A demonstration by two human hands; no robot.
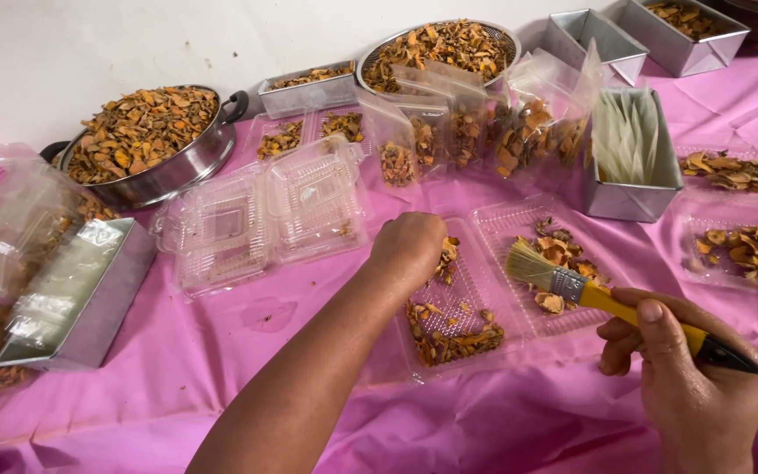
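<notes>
- Gripping a yellow-handled brush (611, 303) in curled fingers, the right hand (690, 373) hovers near the front edge of the table (221, 351), bristles resting over the right half of an open clear clamshell tray (497, 285); a hard sweep could, I judge, flick the dried orange slices (563, 254) off the shallow tray onto the pink cloth.
- Bunched into a loose fist, the left hand (407, 247) presses down on the left half of the same tray, knuckles up; whether it pinches slices underneath cannot be told; if it lifts while the brush pushes, the light plastic would likely skid or flip, spilling the slices near its front rim (454, 342).
- The forearm stretches across the cloth from the front edge; the cloth is wrinkled there, and a dragged sleeve or elbow might tug it and shift everything on it.
- An empty clamshell (265, 215) lies open just left of the fist; a backward elbow move could knock it aside.
- Filled clear bags (484, 132) stand upright and crowded behind the tray toward the far edge; a bump could topple them in a row.
- A round metal pan (146, 140) heaped with slices sits at the far left corner, well apart; little risk from these hands.
</notes>
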